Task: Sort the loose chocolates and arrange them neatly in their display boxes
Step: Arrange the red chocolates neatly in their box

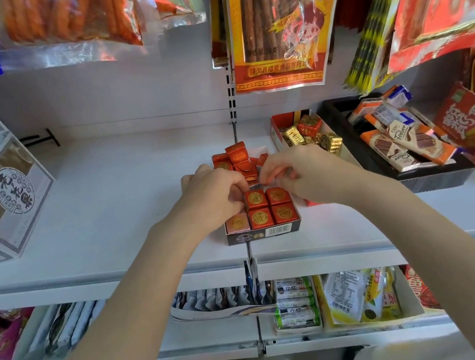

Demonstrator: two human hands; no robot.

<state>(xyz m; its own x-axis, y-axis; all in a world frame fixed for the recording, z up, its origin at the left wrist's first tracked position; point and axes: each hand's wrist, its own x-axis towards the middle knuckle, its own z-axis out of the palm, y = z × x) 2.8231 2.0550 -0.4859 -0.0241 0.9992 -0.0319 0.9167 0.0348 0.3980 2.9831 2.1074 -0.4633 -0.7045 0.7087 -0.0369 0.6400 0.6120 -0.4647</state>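
Two bare arms reach up from the bottom of the view to a white shelf (pixel 108 200). Both hands meet over a small dark box (pixel 264 232) near the front edge of the shelf. Red chocolates (pixel 268 207) sit in neat rows inside this box, with one pink one (pixel 237 222) at the front left corner.

My left hand (pixel 216 194) curls down at the left side of the box, fingers bent and touching the rows. I cannot tell if it grips a piece. My right hand (pixel 300 170) pinches its thumb and fingers nearly closed above the back of the box. Something small seems to be in the pinch, but it is too hidden to name.

Just behind the hands lies a loose pile of red chocolates (pixel 237 158). To the right stands another box (pixel 278 129) with gold chocolates (pixel 313 136) and one red one (pixel 310 125) mixed in.

I think the job now is filling the next row. To do it well, set each piece flat, label up, snug against its neighbour. Keep the other hand steady on the rows so they do not slide. The pink piece may belong somewhere else.
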